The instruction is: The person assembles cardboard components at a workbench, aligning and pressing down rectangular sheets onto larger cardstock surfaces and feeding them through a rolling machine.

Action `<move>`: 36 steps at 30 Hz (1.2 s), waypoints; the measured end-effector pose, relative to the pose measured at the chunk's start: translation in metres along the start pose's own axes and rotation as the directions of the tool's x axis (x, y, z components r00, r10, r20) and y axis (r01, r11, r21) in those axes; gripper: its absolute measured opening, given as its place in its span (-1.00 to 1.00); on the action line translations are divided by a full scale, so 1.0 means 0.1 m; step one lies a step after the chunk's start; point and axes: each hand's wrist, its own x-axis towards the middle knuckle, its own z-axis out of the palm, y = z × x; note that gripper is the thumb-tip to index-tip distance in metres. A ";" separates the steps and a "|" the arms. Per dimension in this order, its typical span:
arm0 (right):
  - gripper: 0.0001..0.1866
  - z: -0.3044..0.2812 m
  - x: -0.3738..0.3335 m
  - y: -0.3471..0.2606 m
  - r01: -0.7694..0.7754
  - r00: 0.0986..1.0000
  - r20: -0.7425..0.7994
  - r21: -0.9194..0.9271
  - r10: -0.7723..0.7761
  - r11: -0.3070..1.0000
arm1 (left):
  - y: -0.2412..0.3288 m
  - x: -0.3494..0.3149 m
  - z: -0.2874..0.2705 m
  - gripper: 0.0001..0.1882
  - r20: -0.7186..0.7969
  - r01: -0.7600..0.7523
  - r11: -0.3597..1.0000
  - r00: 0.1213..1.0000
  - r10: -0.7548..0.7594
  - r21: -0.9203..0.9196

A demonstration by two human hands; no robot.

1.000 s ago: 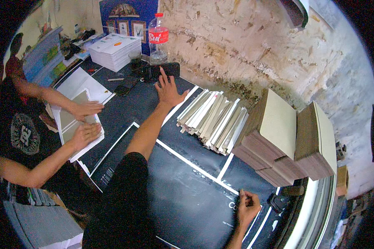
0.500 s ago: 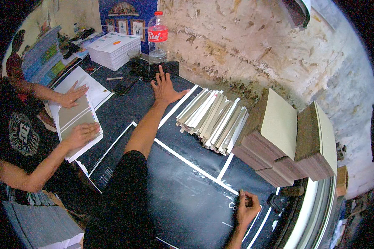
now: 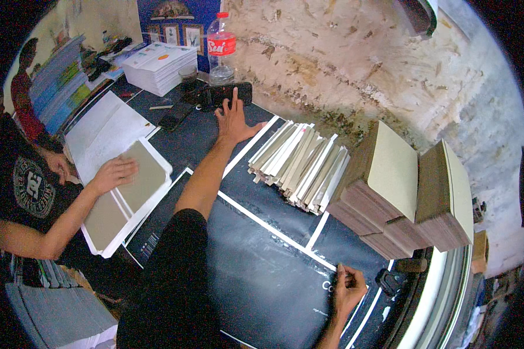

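My left hand reaches to the far side of the black-covered table. Its fingers are spread, and the index finger points up at the screen of a dark phone propped on its long edge. Whether the fingertip touches the glass I cannot tell. At the near right, my right hand rests by the table's edge with fingers curled and thumb and forefinger together; anything in them is hidden. Between the two hands lies a bundle of white and grey cardboard strips.
Brown board stacks stand at the right by a black clip-like object. Behind the phone are a red-capped bottle and a white paper stack. At left, a co-worker's hand presses a grey-and-white cover.
The co-worker's cover has shifted toward the lower right, and one of their hands has drawn back from it. My own hands stay almost where they were.
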 end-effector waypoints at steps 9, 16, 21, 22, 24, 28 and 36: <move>-0.86 0.00 0.01 -0.02 0.058 0.998 -0.019 0.052 -0.057 0.997 | -0.01 0.00 -0.02 0.36 -0.037 0.072 0.995 0.997 -0.075 -0.063; -0.84 -0.03 0.00 -0.17 -0.012 1.000 -0.001 0.052 0.012 0.999 | 0.05 -0.02 -0.15 0.46 -0.014 0.102 0.992 0.995 -0.103 -0.071; -0.85 -0.01 0.00 -0.02 0.034 0.999 0.008 -0.022 -0.034 0.999 | -0.06 0.01 -0.01 0.52 -0.044 0.089 0.992 0.995 -0.093 -0.085; -0.85 -0.01 0.00 0.00 0.025 1.000 0.005 -0.013 -0.025 1.000 | -0.03 0.02 0.01 0.53 -0.057 0.074 0.994 0.995 -0.079 -0.085; -0.84 0.00 0.01 0.03 0.007 1.000 0.003 0.007 -0.007 1.000 | -0.04 0.00 0.01 0.46 -0.057 0.072 0.995 0.996 -0.075 -0.066; -0.83 -0.04 0.02 -0.05 -0.038 0.999 0.029 -0.005 0.039 0.999 | 0.05 -0.02 -0.06 0.41 -0.002 0.039 0.996 0.999 -0.039 -0.085; -0.83 -0.03 0.01 -0.03 -0.038 0.999 0.024 -0.016 0.038 0.999 | 0.02 -0.01 -0.03 0.46 -0.032 0.086 0.993 0.996 -0.089 -0.081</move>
